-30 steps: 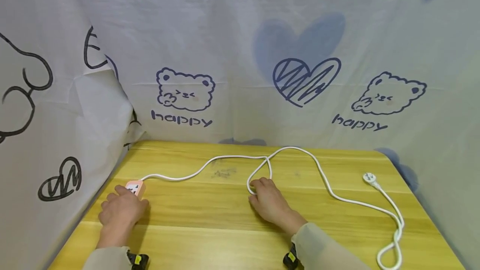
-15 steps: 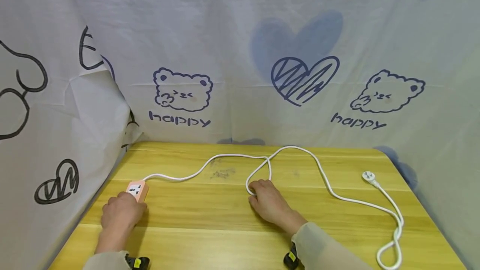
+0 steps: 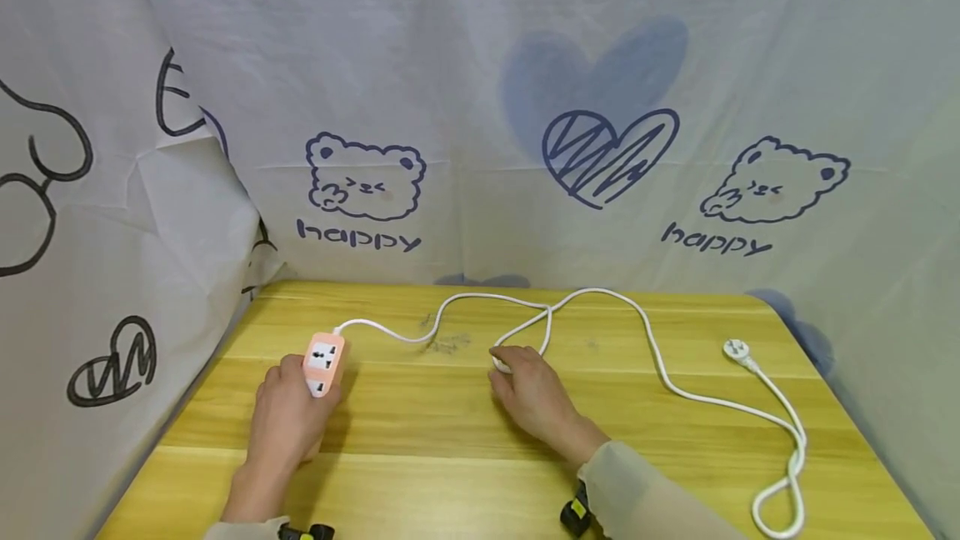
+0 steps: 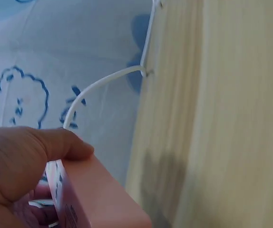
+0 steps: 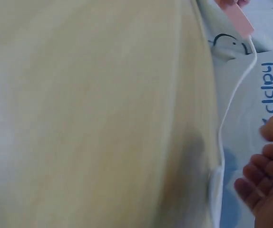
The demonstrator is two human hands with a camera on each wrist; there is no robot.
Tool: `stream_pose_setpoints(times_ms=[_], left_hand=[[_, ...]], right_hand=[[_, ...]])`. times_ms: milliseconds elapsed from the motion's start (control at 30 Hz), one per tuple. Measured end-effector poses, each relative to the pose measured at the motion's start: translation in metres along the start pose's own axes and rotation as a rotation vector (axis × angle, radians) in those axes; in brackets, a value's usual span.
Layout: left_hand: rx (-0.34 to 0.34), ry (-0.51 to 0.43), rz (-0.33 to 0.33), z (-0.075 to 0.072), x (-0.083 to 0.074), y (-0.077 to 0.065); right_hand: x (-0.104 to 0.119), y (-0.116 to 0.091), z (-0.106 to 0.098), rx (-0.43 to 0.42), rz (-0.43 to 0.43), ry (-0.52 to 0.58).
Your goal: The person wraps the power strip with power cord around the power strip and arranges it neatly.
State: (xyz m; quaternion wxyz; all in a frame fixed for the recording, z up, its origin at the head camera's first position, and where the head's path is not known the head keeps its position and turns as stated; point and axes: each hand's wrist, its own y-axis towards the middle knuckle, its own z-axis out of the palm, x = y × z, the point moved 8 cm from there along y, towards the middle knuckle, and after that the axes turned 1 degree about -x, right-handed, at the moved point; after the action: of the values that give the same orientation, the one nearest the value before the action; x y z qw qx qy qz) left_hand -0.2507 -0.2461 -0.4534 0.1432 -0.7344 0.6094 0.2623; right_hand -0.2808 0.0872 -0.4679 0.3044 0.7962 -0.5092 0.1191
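A pale beige left sleeve (image 3: 243, 531) and matching right sleeve (image 3: 652, 490) end short of the bare hands (image 3: 536, 394); black wrist cameras (image 3: 573, 521) bear yellow patches (image 3: 578, 507).

Extension lead, pink power strip (image 3: 337, 362) gripped by the left hand (image 3: 288, 411) and raised above the tabletop (image 3: 420, 448), white socket face visible from the head view. Its white cord (image 3: 597, 291) crosses itself in a loop beside the right hand (image 3: 538, 394), then runs to a round plug (image 3: 737, 349), far right.
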Motion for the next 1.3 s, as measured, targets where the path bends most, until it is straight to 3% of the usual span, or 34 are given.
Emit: stream_pose_setpoints(times_ms=[200,533,600,733,900,1033,1167,1233,1300], left_hand=[[-0.002,-0.054,0.063,0.004,-0.037,-0.007],[0.073,-0.262,0.178,0.028,-0.089,-0.017],[0.089,-0.325,0.180,0.031,-0.094,-0.019],[0.163,-0.483,0.119,0.038,-0.104,-0.021],[0.330,-0.749,0.089,0.052,-0.124,-0.026],[0.553,-0.916,0.212,0.058,-0.147,-0.038],[0.774,-1.034,0.350,0.056,-0.164,-0.051],[0.821,-1.069,0.346,0.057,-0.167,-0.052],[0.829,-1.088,0.303,0.060,-0.166,-0.050]], right_hand=[[0.024,0.012,-0.016,-0.057,-0.064,0.138],[0.040,0.026,-0.032,-0.133,-0.065,0.189],[0.039,0.026,-0.036,-0.148,-0.064,0.194],[0.033,0.025,-0.046,-0.178,-0.062,0.269],[0.034,0.017,-0.065,-0.245,-0.113,0.484],[0.038,0.011,-0.092,-0.368,-0.160,0.546],[0.033,0.008,-0.117,-0.459,-0.090,0.611],[0.028,0.007,-0.128,-0.491,-0.045,0.637],[0.024,0.006,-0.135,-0.515,-0.006,0.658]])
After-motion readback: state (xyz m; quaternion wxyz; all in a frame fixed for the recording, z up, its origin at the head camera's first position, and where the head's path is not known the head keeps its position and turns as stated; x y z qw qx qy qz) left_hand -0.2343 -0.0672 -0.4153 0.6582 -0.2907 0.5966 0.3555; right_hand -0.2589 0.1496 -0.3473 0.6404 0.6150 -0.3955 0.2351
